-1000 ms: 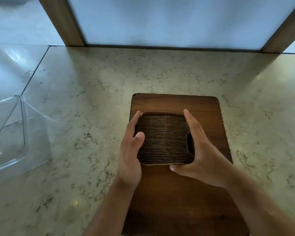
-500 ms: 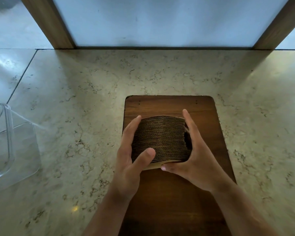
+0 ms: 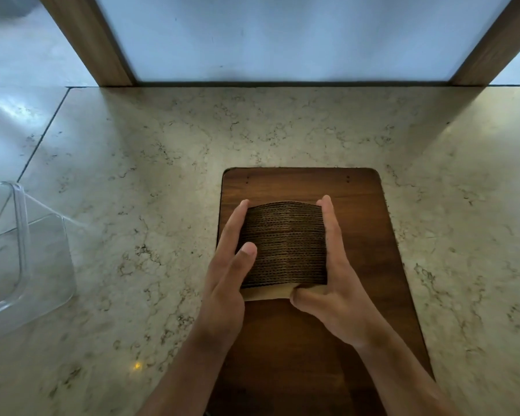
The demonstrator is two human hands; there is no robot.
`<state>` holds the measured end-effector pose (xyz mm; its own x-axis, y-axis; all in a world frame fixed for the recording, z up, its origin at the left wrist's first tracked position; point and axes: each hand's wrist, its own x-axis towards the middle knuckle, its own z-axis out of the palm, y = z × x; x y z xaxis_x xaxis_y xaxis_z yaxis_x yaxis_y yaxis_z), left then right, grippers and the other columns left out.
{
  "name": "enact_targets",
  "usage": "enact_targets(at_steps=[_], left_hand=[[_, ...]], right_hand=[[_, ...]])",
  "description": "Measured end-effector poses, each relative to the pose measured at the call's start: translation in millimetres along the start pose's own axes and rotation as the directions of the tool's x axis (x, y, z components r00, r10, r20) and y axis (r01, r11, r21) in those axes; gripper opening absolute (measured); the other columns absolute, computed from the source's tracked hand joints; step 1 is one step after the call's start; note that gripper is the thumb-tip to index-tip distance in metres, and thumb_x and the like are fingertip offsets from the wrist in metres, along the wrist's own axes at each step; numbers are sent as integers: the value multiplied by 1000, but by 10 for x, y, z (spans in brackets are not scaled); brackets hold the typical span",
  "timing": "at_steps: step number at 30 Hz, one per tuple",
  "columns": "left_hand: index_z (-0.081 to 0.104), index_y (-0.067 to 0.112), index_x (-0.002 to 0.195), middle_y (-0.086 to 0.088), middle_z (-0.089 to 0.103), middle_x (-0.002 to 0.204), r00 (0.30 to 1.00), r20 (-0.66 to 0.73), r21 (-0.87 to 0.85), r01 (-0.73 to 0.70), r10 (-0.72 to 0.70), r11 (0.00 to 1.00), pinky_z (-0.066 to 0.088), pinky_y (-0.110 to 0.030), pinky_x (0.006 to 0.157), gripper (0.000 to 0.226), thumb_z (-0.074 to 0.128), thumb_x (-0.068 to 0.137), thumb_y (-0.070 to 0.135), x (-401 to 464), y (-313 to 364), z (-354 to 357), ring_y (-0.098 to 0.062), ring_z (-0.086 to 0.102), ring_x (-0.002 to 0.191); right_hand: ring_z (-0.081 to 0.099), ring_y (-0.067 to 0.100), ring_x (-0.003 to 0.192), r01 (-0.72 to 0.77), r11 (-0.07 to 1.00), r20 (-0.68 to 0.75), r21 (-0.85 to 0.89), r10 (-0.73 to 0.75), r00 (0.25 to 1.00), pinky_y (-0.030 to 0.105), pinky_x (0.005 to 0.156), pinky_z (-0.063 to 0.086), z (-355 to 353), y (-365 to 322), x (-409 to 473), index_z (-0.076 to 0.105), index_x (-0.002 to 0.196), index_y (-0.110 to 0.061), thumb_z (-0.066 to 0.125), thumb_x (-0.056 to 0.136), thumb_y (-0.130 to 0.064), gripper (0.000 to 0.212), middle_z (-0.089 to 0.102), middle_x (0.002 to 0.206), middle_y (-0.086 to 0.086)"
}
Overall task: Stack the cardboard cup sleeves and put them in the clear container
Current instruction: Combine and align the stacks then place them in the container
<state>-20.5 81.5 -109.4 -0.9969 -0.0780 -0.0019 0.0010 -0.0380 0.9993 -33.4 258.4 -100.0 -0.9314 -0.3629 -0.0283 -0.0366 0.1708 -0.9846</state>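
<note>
A thick stack of brown cardboard cup sleeves (image 3: 285,244) stands on edge over the dark wooden board (image 3: 357,205), its corrugated edges facing up. My left hand (image 3: 228,265) presses flat against the stack's left side, thumb resting on top. My right hand (image 3: 333,280) clamps the right side, with its thumb curled under the near end. The clear container (image 3: 21,235) sits at the far left of the counter, open and partly cut off by the frame edge.
The marble counter (image 3: 162,175) surrounds the board. Behind it runs a pale panel framed by two slanting wooden posts (image 3: 96,40). A seam in the counter runs diagonally at the far left, near the container.
Both hands have squeezed the sleeves into a tighter, squarer block. The stack's far end has risen into a slight arch, and my left thumb has slid onto its top.
</note>
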Motion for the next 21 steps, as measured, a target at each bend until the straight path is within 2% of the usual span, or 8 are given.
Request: enact_targets(at_steps=[4, 8, 10, 13, 15, 16, 18, 21], left_hand=[[36, 28, 162, 5, 50, 160, 999, -32, 14, 12, -11, 1000, 43, -45, 118, 72, 48, 96, 54, 11, -20, 12, -12, 48, 145], [48, 31, 153, 19, 65, 133, 994, -102, 66, -21, 28, 998, 59, -34, 97, 59, 56, 96, 46, 0, -42, 70, -10, 63, 125], [58, 38, 140, 13, 65, 131, 979, -187, 174, -49, 82, 983, 60, -36, 96, 45, 57, 96, 44, 11, -46, 97, -12, 63, 123], [69, 45, 119, 6, 59, 137, 967, -213, 249, -88, 143, 965, 52, -18, 97, 26, 58, 95, 43, 33, -49, 112, -7, 58, 128], [71, 44, 114, 9, 58, 135, 970, -203, 249, -84, 137, 965, 48, -12, 95, 23, 58, 94, 43, 36, -30, 113, -3, 58, 125], [71, 44, 113, 10, 59, 134, 971, -198, 251, -83, 136, 964, 49, -13, 95, 23, 58, 94, 42, 42, -27, 116, -4, 58, 124], [70, 42, 113, 9, 60, 132, 973, -193, 245, -79, 128, 966, 51, -15, 94, 22, 58, 94, 42, 40, -11, 109, -5, 59, 122], [71, 39, 112, 6, 61, 130, 972, -198, 218, -81, 125, 973, 52, -15, 91, 19, 61, 96, 36, 43, -6, 109, -3, 61, 119]], right_hand=[[54, 28, 126, 6, 1000, 19, 8, -6, 1000, 49, 91, 59, -14, -9, -16, -9, 161, -37, 69, 74, 0, 123, 23, 161, 5], [47, 21, 133, -8, 996, 29, -94, 10, 1000, 37, 92, 59, -36, -7, -31, -4, 162, -38, 73, 74, -2, 122, 21, 158, 0], [44, 11, 132, -25, 987, 57, -158, 35, 998, 28, 89, 58, -74, -29, -17, 0, 161, -40, 77, 73, -10, 121, 18, 154, -12], [44, 4, 126, -77, 963, 107, -256, 107, 988, 24, 83, 59, -170, -118, 18, 0, 158, -48, 80, 68, -26, 122, 15, 149, -25], [37, 5, 131, -65, 907, 136, -416, 133, 982, 27, 91, 57, -252, -195, 57, -4, 156, -50, 80, 65, -39, 125, 13, 148, -27], [28, 9, 139, -32, 848, 151, -528, 131, 980, 30, 104, 50, -298, -225, 90, -7, 157, -48, 78, 63, -47, 126, 12, 149, -25], [2, 12, 151, 48, 693, 186, -719, 125, 975, 38, 121, 22, -354, -320, 161, -8, 158, -39, 75, 62, -61, 129, 6, 155, -18], [-15, 20, 155, 195, 452, 250, -871, 66, 966, 34, 119, -12, -346, -467, 286, 7, 158, -20, 74, 61, -67, 127, 4, 163, -2]])
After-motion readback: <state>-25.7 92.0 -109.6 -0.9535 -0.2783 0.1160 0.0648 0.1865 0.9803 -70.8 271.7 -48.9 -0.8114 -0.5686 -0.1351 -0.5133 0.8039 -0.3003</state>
